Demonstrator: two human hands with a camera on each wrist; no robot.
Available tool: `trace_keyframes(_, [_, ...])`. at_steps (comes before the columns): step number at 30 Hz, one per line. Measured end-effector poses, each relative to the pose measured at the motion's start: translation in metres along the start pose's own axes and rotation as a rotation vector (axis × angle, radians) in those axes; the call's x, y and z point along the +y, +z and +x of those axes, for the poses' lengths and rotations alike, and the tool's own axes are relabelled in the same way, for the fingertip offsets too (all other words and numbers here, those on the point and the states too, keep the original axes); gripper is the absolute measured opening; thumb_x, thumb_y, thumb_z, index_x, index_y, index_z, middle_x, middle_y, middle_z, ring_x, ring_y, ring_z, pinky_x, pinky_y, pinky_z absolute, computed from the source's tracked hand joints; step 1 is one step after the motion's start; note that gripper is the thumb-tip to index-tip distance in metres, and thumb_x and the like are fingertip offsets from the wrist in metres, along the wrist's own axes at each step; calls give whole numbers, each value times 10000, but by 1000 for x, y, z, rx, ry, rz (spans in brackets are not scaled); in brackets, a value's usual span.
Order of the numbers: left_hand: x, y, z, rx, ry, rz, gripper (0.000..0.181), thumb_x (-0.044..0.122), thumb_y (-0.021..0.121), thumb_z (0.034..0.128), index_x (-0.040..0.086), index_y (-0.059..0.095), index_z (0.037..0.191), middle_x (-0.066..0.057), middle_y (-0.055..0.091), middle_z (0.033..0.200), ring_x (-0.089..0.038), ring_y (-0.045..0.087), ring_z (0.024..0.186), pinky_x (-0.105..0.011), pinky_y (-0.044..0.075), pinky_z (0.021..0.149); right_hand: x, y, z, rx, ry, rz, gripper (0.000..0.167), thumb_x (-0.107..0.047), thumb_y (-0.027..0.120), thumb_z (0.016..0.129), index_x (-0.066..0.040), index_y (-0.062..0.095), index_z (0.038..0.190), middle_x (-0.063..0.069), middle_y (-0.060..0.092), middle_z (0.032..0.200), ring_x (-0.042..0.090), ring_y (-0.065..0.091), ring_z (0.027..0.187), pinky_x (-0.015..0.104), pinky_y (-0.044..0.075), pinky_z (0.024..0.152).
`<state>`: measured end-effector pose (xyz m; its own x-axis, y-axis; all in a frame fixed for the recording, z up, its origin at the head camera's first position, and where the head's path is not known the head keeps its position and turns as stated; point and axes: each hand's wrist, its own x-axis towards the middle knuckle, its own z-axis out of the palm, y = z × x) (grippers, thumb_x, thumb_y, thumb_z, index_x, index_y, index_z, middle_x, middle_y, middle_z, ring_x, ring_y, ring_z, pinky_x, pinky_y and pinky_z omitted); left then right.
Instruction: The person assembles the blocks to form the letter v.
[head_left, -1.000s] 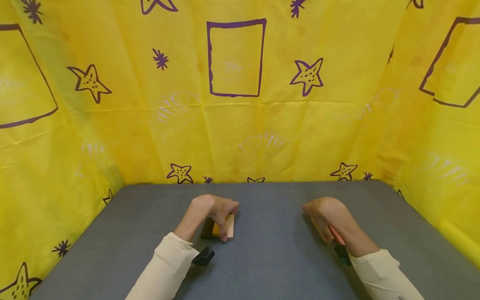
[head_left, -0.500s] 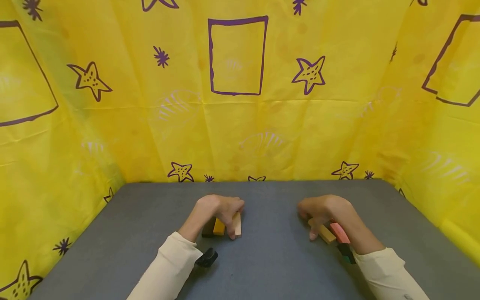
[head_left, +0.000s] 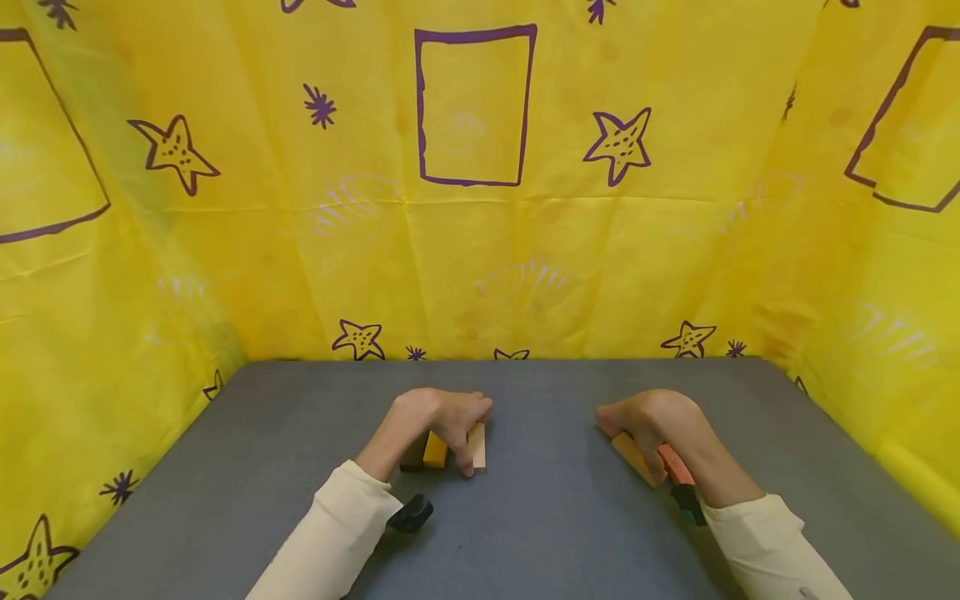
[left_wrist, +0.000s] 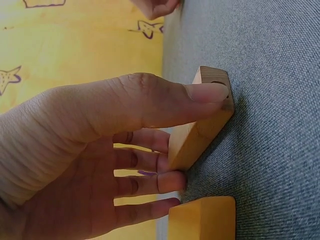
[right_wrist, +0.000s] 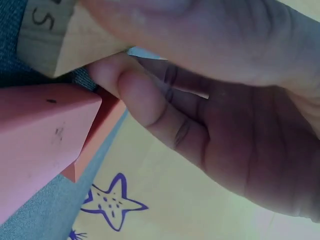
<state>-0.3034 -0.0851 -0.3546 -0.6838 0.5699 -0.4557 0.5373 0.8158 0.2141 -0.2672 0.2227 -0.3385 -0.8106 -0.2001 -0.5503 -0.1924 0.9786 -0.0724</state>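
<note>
So the left hand (head_left: 448, 418) has a pale block (head_left: 478, 448) pinched thumb-to-fingers, and the right hand (head_left: 647, 419) likewise grips a tan block (head_left: 628, 455) near a pink block (head_left: 677, 465).

Cream sleeves (head_left: 330, 529) meet black wrist devices (head_left: 410, 513).

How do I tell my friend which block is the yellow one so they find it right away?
Start at the grey table and find the person's left hand, holding a pale wooden block. Just left of that block is the yellow block, with a dark block on its other side. Its bright orange-yellow colour sets it apart from both.
</note>
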Motion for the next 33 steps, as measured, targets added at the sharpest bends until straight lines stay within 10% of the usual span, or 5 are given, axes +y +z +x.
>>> trace_keyframes(7, [0, 2, 2, 9, 44, -3, 665, 356, 921, 778, 127, 550, 1280, 4, 545, 1144, -128, 526, 972, -272, 471, 870, 4, -3, -2, 55, -118, -40, 688, -9, 985, 578, -221, 494, 1011, -14, 563, 984, 203, 490, 831, 315, 435, 603])
trace_keyframes(33, [14, 0, 5, 38, 89, 58, 638, 457, 891, 804, 147, 609, 1286, 21, 570, 1163, -125, 497, 1034, -281, 458, 888, -6, -3, 9, 150, -310, 5, 494, -189, 1005, 585, -117, 598, 855, -41, 493, 752, 136, 461, 702, 267, 353, 607])
